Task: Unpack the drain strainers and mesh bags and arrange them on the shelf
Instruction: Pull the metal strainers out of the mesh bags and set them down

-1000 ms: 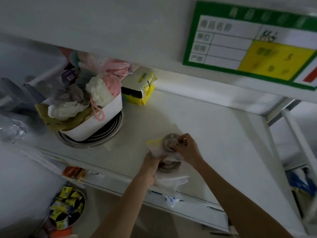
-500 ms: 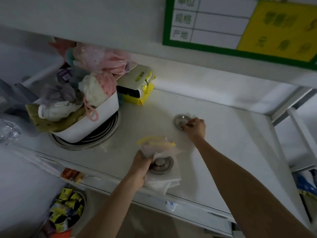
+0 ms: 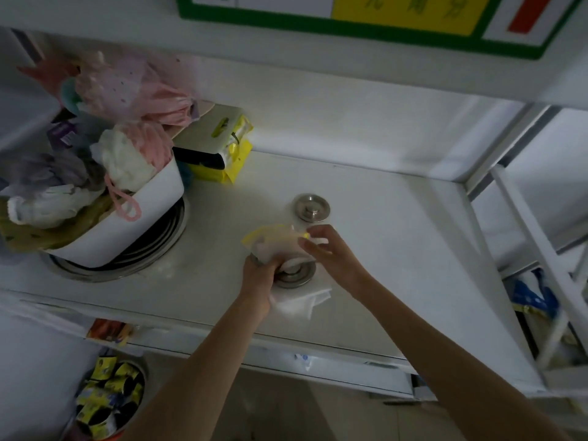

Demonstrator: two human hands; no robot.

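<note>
- Drain strainer (image 3: 311, 207), unpacked, sits flat on the white shelf (image 3: 397, 256), knob up, just beyond the right hand and clear of both hands.
- Second strainer (image 3: 294, 275) lies on the shelf between the two hands, partly covered by a clear bag with a yellow strip (image 3: 273, 240); its metal rim shows below the plastic.
- Left hand (image 3: 259, 278) is closed around the lower part of the bag, at the left edge of the second strainer.
- Right hand (image 3: 329, 251) pinches the bag's upper edge between thumb and fingertips, near the yellow strip.
- White mesh or plastic sheet (image 3: 302, 302) lies under the second strainer, spreading toward the shelf's front edge.
- White tub (image 3: 133, 218), heaped with mesh bags and cloths, stands on a round metal rack (image 3: 159, 246) at the shelf's left, well apart from the hands.
- Yellow packets (image 3: 222, 154) lie behind the tub, against the back wall.
</note>
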